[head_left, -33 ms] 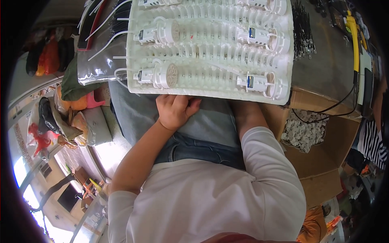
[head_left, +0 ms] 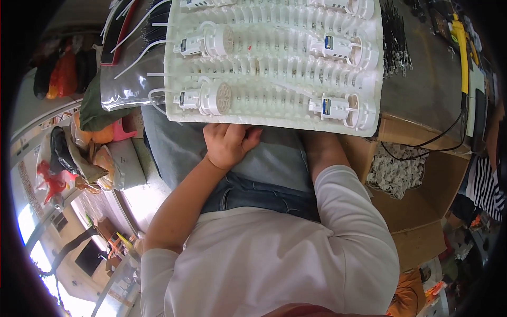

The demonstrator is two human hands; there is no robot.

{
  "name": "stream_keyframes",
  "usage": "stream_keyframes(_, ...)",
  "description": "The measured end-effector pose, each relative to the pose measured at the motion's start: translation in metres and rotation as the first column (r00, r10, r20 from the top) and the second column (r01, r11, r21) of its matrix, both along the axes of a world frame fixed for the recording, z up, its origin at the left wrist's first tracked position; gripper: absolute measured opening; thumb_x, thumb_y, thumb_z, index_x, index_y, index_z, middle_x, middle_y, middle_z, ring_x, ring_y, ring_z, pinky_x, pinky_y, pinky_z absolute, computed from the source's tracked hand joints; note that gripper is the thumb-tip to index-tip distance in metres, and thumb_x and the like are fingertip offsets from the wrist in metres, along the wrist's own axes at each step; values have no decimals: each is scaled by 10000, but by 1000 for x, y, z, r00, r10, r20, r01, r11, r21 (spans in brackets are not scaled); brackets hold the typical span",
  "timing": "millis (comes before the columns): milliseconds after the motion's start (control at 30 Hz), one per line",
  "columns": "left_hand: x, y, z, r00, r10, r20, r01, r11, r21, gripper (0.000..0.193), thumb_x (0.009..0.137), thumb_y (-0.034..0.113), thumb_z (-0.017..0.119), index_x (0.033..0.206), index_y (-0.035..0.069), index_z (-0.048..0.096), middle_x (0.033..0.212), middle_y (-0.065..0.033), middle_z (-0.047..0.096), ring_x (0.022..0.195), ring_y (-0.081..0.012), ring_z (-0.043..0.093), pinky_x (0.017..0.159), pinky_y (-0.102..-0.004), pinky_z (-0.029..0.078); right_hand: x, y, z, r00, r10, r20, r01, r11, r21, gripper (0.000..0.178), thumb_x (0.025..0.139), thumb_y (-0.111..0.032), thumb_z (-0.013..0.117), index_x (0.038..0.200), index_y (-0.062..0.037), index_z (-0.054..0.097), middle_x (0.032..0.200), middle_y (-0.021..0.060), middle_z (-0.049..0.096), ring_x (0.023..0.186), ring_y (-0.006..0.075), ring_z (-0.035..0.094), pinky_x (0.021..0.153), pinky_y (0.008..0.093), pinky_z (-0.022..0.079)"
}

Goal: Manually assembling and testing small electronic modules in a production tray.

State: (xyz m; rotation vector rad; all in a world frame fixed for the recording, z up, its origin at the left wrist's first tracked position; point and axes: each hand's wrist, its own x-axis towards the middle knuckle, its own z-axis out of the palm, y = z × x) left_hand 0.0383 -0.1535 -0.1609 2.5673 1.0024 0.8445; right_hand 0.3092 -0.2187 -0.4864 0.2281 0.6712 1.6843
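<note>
My left hand (head_left: pixel 229 145) lies over my lap, right against the near edge of a white foam tray (head_left: pixel 274 124). Its fingers are curled and closed, and the tips are tucked out of sight, so I cannot tell what they hold, if anything. My right forearm runs under the tray, which hides the whole right hand. Rows of white plastic cylinders with round ends lie in the ribbed tray, among them a near-left one (head_left: pixel 203 99) and a near-right one (head_left: pixel 338 109). Thin white tubes or cables hang off the tray's left side.
An open cardboard box (head_left: pixel 417 211) on the right holds a heap of small whitish plastic parts (head_left: pixel 396 171). Black wires (head_left: pixel 395 47) lie beside the tray, and a yellow-handled tool (head_left: pixel 460 53) sits farther right. Bags (head_left: pixel 79 153) stand at the left. Another person's striped clothing (head_left: pixel 483 190) shows far right.
</note>
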Motion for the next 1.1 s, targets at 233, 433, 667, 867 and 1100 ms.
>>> stream_keyframes(233,-2,0,-2,1000,26,-8,-26,999,33,268,701,199,842,902,104,691,723,-37,647,610,-259,627,574,-367,501,14,-8,1,995,-53,80,56,998,-30,736,1023,-596,364,1576,-113,321,1603,130,349,1450,308,361,1221,490,267)
stream_keyframes(433,2,-3,3,1000,9,17,-9,1000,6,233,735,185,827,822,107,626,700,-48,642,605,-279,623,566,-383,505,20,31,-8,983,-94,158,100,994,-30,741,1023,-601,357,1580,-114,314,1613,127,337,1463,310,346,1232,490,252)
stream_keyframes(667,-4,-4,5,999,2,50,-3,1000,13,240,751,177,823,834,108,609,710,-53,646,620,-285,634,564,-388,512,1,43,-9,968,-104,228,103,995,15,746,1023,-606,348,1584,-116,305,1626,123,324,1478,313,329,1244,490,234)
stream_keyframes(867,4,-1,1,997,-5,79,5,1000,1,239,748,209,832,830,119,626,711,-50,639,629,-280,637,568,-391,517,18,39,-3,948,-130,291,113,991,74,750,1022,-610,342,1587,-118,299,1634,120,314,1488,314,317,1252,490,222)
stream_keyframes(1100,-3,1,4,1000,1,2,-1,1000,-11,259,715,234,846,829,114,648,718,-46,641,640,-271,649,597,-383,536,-22,94,96,842,-248,479,101,945,312,763,1025,-608,348,1585,-93,294,1633,141,306,1476,314,335,1247,506,225)
